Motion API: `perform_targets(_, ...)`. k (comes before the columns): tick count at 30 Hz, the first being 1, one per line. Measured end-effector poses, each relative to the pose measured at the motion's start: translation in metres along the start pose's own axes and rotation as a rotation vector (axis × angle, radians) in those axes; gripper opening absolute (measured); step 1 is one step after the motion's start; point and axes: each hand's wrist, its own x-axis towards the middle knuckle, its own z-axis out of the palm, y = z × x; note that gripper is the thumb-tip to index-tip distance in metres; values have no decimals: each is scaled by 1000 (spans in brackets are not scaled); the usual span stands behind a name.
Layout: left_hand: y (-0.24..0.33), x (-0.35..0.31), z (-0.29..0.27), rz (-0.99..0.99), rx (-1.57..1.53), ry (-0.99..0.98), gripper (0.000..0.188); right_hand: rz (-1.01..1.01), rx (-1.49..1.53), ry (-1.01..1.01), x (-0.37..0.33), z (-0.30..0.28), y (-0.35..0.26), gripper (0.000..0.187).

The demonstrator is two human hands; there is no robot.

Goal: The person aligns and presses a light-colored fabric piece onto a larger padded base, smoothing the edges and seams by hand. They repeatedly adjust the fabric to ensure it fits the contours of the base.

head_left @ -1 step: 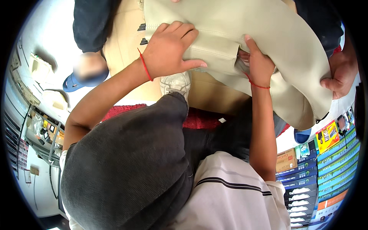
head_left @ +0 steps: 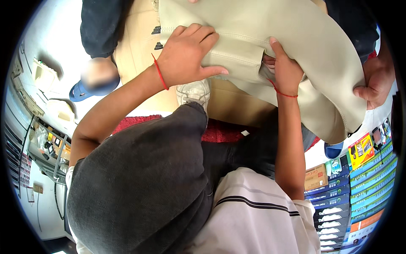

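Note:
A beige, stitched leather-like cover (head_left: pixel 304 25) spreads across the top of the head view, its right part hanging in a fold. My left hand (head_left: pixel 186 53) lies flat on its left part, thumb stretched apart, beside a stitched seam. At an opening in the cover, my right hand (head_left: pixel 285 72) has its thumb on the outside and its fingers curled inside, gripping the edge. Those fingertips are partly hidden by the material. Another person's hand (head_left: pixel 374 86) grips the cover's right edge. A bit of another finger (head_left: pixel 193 1) shows at the top edge.
Cardboard (head_left: pixel 137 46) lies under the cover, with my white shoe (head_left: pixel 193 91) against it. A red mat (head_left: pixel 222 131) is below. A co-worker's blue slipper (head_left: pixel 95 89) stands at left. Stacked boxes (head_left: pixel 330 194) fill the lower right; a shelf with small items (head_left: pixel 53 142) is at left.

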Motion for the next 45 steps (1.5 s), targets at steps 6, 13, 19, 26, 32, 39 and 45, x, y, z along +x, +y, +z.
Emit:
perform_targets(6,-1,1,0,12,-13,22,74,-176,-132,-46,20,2,-15,35)
perform_targets(13,-5,-2,10,101,-93,84,75,172,-200,-108,16,-11,-8,42)
perform_targets(19,5,10,6,91,-117,17,82,98,-117,-135,15,-13,5,38)
perform_targets(26,35,41,17,64,-202,-52,86,108,-67,-123,17,-17,18,41)
perform_targets(32,36,30,5,-28,-152,-90,87,190,-54,-131,13,-15,7,45)
perform_targets(39,-10,-31,-68,-428,142,-19,72,429,3,-332,-18,-51,-16,47)
perform_targets(45,-67,-62,-38,-875,-569,173,60,-303,-628,-571,-64,-32,-97,30)
